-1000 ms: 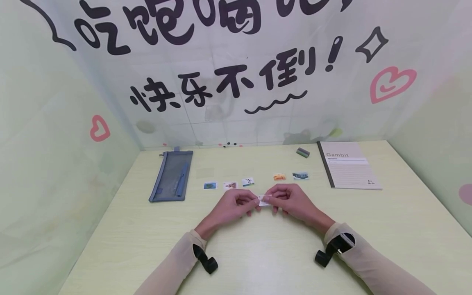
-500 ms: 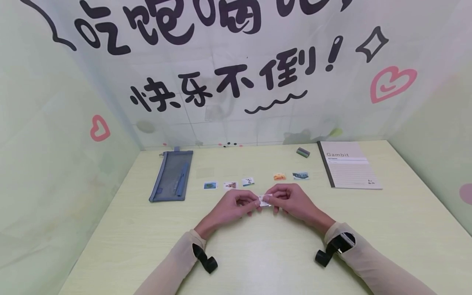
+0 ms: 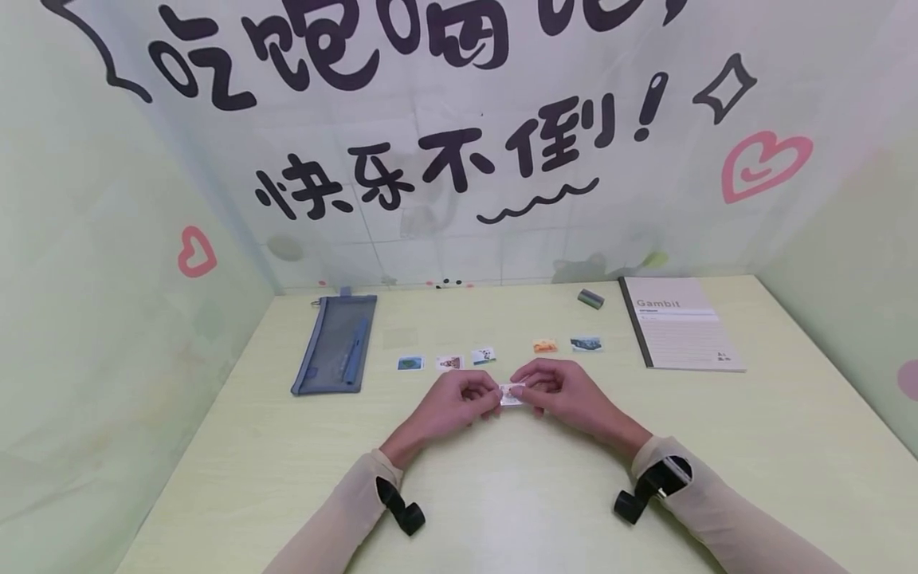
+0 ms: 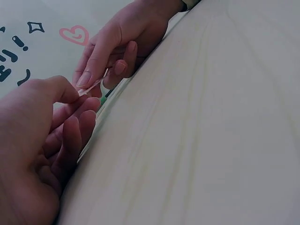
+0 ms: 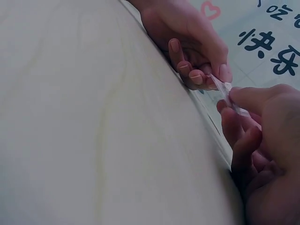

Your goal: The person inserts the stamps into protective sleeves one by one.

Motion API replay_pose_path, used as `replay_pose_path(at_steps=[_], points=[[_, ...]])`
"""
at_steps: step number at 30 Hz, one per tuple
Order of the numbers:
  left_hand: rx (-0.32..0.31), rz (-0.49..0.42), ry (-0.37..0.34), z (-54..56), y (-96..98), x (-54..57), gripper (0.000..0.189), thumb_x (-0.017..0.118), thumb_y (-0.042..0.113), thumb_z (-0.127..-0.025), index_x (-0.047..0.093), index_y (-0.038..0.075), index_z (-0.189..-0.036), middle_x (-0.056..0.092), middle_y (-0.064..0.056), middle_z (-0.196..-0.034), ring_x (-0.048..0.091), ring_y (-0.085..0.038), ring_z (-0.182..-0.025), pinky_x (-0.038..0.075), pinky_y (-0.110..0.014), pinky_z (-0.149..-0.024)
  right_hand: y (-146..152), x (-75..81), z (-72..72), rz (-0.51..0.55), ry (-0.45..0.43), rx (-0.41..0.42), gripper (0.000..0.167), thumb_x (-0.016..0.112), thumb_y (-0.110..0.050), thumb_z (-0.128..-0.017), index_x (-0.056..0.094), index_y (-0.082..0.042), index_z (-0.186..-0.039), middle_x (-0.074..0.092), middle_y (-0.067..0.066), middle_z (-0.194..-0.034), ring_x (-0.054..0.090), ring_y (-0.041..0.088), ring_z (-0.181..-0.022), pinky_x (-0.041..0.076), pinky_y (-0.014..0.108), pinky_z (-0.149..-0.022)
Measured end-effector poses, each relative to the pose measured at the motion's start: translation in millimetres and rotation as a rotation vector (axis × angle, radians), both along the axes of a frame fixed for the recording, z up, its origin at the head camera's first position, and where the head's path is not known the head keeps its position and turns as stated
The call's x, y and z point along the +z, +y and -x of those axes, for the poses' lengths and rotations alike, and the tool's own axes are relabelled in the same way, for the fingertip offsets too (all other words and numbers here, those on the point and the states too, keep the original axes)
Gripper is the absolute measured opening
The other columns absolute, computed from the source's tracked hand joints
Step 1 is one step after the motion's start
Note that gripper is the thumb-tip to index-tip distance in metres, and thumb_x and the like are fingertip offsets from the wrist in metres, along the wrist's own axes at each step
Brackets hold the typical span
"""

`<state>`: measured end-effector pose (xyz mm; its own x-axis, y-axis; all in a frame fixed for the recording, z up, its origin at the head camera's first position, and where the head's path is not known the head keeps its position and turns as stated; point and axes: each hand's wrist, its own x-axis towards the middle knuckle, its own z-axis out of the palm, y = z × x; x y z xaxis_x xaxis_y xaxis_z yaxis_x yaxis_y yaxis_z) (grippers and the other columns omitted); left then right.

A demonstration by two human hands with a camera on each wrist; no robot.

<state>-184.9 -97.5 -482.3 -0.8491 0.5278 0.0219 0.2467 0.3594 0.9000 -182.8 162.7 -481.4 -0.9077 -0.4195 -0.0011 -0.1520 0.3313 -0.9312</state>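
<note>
A small white stamp with a faint print is held between both hands over the middle of the table. My left hand pinches its left end between thumb and index finger. At the other end, my right hand pinches it the same way. In the right wrist view the stamp looks thin and tilted, with a clear, shiny edge. Just beyond the hands lie a blue-green stamp, a stamp with a red figure and a panda stamp. An orange stamp and a blue landscape stamp lie farther right.
A blue mesh pencil pouch with a pen inside lies at the left. Faint clear rectangles lie behind the stamps. A small dark green block and a Gambit notebook are at the back right. Printed cloth surrounds the table.
Both hands keep their hold on the stamp. The right hand's fingers have shifted slightly at its end, and the stamp sits marginally lower. The head view has tilted a little.
</note>
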Motion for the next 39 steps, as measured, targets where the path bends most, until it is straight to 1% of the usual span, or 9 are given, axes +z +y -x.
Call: replay_pose_path(at_steps=[3,9,10,16,19,24,26,32,39], points=[[0.02,0.003,-0.012,-0.6,-0.5,1.0,0.015,0.071,0.03,-0.107,0.08,0.022,-0.099,0.078,0.006,-0.085,0.065,-0.007,-0.072,0.052,-0.022,-0.058,-2,1.2,1.3,-0.044,0.061,-0.028,0.027,0.084,-0.037,-0.097,0.077,-0.023,-0.119,0.079,0.0,-0.101,0.068,0.019,-0.076,0.054,0.025,-0.069],[0.021,0.001,-0.016,1.3,-0.8,2.6,0.013,0.07,0.032,-0.108,0.08,0.025,-0.102,0.079,0.006,-0.088,0.067,-0.009,-0.069,0.054,-0.024,-0.057,-3,2.2,8.2,-0.144,0.196,-0.011,0.015,0.086,-0.029,-0.096,0.079,-0.03,-0.11,0.073,-0.007,-0.093,0.064,0.014,-0.075,0.051,0.025,-0.07],[0.021,0.001,-0.015,2.4,-1.1,3.1,0.013,0.07,0.031,-0.108,0.08,0.024,-0.103,0.079,0.006,-0.087,0.067,-0.01,-0.067,0.054,-0.023,-0.063,-3,3.6,10.5,-0.155,0.216,-0.006,0.015,0.086,-0.027,-0.096,0.079,-0.029,-0.109,0.073,-0.007,-0.092,0.064,0.013,-0.075,0.051,0.025,-0.07],[0.064,-0.102,-0.081,9.1,-2.1,6.7,0.016,0.069,0.019,-0.108,0.078,0.007,-0.114,0.08,-0.007,-0.091,0.075,-0.016,-0.068,0.065,-0.035,-0.065,-5,12.7,34.6,-0.229,0.312,-0.029,0.013,0.085,-0.021,-0.096,0.081,-0.024,-0.108,0.074,-0.007,-0.09,0.062,0.013,-0.071,0.051,0.025,-0.066],[0.116,-0.114,-0.044,14.1,-1.8,11.0,0.015,0.07,0.013,-0.107,0.077,0.002,-0.116,0.08,-0.011,-0.093,0.076,-0.017,-0.07,0.065,-0.04,-0.059,-6,13.5,50.0,-0.282,0.348,-0.062,0.011,0.084,-0.02,-0.098,0.082,-0.023,-0.108,0.073,-0.006,-0.088,0.061,0.013,-0.072,0.051,0.026,-0.067],[0.223,0.16,0.245,27.9,-1.3,23.9,0.015,0.072,0.012,-0.104,0.079,0.01,-0.117,0.078,-0.003,-0.102,0.07,-0.013,-0.086,0.061,-0.028,-0.076,-8,11.6,66.8,-0.347,0.343,-0.095,0.01,0.083,-0.019,-0.098,0.082,-0.021,-0.108,0.073,-0.005,-0.089,0.061,0.015,-0.079,0.052,0.03,-0.075],[0.256,0.281,0.305,33.2,-0.8,28.4,0.018,0.074,0.013,-0.103,0.079,0.012,-0.12,0.077,-0.001,-0.108,0.066,-0.016,-0.092,0.057,-0.029,-0.084,-9,11.4,70.1,-0.375,0.349,-0.101,0.011,0.083,-0.019,-0.098,0.082,-0.021,-0.109,0.073,-0.005,-0.09,0.062,0.016,-0.082,0.051,0.031,-0.077],[0.243,0.452,0.259,43.0,0.4,33.9,0.027,0.078,0.017,-0.101,0.077,0.01,-0.127,0.075,-0.006,-0.123,0.062,-0.021,-0.104,0.056,-0.037,-0.094,-15,16.2,76.4,-0.484,0.394,-0.115,0.015,0.084,-0.022,-0.097,0.082,-0.021,-0.112,0.072,-0.003,-0.095,0.062,0.02,-0.092,0.05,0.037,-0.084],[0.23,0.452,0.219,49.4,1.9,34.0,0.028,0.08,0.015,-0.1,0.076,0.008,-0.127,0.075,-0.007,-0.117,0.064,-0.021,-0.107,0.056,-0.039,-0.1,-19,24.3,77.6,-0.523,0.374,-0.089,0.012,0.085,-0.021,-0.096,0.084,-0.019,-0.108,0.072,0.003,-0.107,0.065,0.024,-0.103,0.054,0.047,-0.095]])
